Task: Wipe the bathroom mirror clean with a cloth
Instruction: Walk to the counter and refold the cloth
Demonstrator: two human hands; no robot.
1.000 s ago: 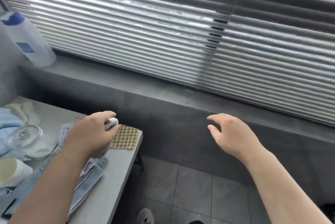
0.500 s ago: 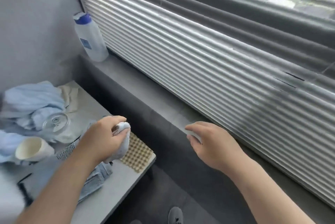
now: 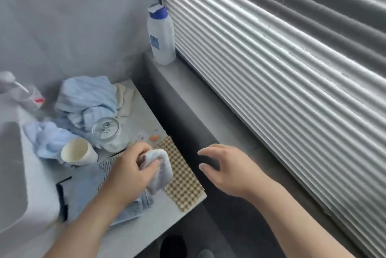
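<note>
My left hand (image 3: pixel 127 176) grips a small white folded cloth (image 3: pixel 159 171) just above the grey table (image 3: pixel 150 230), over a brown checked mat (image 3: pixel 181 182). To its right, my right hand (image 3: pixel 227 169) hovers with relaxed, spread fingers and holds nothing, in front of the dark ledge. No mirror is in view.
On the table lie light blue cloths (image 3: pixel 87 98), an overturned glass (image 3: pixel 106 130), a cream cup (image 3: pixel 76 152) and folded denim (image 3: pixel 129 209). A white bottle with a blue cap (image 3: pixel 160 36) stands on the window ledge (image 3: pixel 208 98) beside closed blinds (image 3: pixel 282 69). A sink edge (image 3: pixel 12 174) is at the left.
My view has swung left, bringing the wall, the bottle and more of the table into sight. My left hand has lifted the white cloth; my right hand has drifted nearer to it.
</note>
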